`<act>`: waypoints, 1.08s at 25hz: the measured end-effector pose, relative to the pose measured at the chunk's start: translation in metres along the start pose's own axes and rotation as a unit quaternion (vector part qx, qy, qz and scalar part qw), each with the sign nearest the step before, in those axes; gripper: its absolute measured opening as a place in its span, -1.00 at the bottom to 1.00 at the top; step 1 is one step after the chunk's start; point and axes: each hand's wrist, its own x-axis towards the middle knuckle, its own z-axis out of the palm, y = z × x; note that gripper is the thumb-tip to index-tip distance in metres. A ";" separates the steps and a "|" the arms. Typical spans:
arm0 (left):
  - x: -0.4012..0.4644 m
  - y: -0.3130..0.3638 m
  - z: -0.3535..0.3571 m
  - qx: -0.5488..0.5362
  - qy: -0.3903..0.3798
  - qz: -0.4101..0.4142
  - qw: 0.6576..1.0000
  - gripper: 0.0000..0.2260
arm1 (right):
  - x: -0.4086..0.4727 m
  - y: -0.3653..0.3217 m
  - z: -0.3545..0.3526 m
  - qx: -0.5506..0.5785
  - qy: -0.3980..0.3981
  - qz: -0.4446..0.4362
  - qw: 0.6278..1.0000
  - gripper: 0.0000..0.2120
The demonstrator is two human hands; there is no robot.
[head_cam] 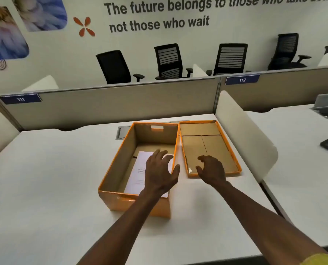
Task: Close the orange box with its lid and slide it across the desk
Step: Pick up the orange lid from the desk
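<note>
On a white desk [44, 178], the orange box [138, 203] sits uncovered, its lid [207, 144] upturned just right of it, while the left hand [160, 175] and right hand [212, 170] hover spread, empty; nothing done yet.

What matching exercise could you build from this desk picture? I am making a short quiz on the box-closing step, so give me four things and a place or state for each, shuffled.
Things
1. orange box
2. lid
3. white paper
4. left hand

Places or states
A. lying inside up on the desk, right of the box
B. spread open above the box's near right part
C. open on top, standing on the white desk
D. lying flat on the box's floor

Pairs: 1-C, 2-A, 3-D, 4-B
</note>
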 end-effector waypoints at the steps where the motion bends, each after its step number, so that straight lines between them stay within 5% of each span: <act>1: -0.003 0.003 0.005 -0.015 -0.004 -0.008 1.000 -0.51 | 0.001 0.006 0.003 -0.033 -0.036 -0.005 0.999 -0.55; 5: -0.018 0.009 0.020 -0.024 0.016 -0.039 0.999 -0.53 | 0.000 0.024 0.023 -0.143 -0.120 -0.057 0.981 -0.62; 10: -0.025 0.019 0.030 -0.004 0.044 -0.030 0.999 -0.53 | 0.000 0.036 0.037 -0.191 -0.112 -0.107 0.969 -0.73; 13: -0.022 0.028 0.027 -0.034 0.054 -0.033 0.997 -0.58 | 0.000 0.039 0.037 -0.120 -0.068 -0.124 0.983 -0.74; 18: -0.032 0.052 0.036 -0.204 0.103 -0.022 0.973 -0.73 | -0.024 0.043 0.010 0.110 0.118 -0.101 0.982 -0.86; 21: -0.029 0.068 0.049 -0.310 0.014 -0.168 0.936 -0.60 | -0.054 0.049 -0.007 0.244 0.128 -0.081 0.958 -0.83; 23: -0.020 0.075 0.056 -0.389 -0.081 -0.267 0.878 -0.49 | -0.076 0.050 -0.018 0.300 0.088 -0.093 0.945 -0.83; 25: -0.012 0.077 0.067 -0.460 -0.128 -0.288 0.830 -0.60 | -0.090 0.052 -0.030 0.318 0.029 -0.098 0.942 -0.83; 27: -0.013 0.079 0.074 -0.488 -0.116 -0.281 0.818 -0.76 | -0.096 0.057 -0.044 0.332 -0.032 -0.076 0.940 -0.82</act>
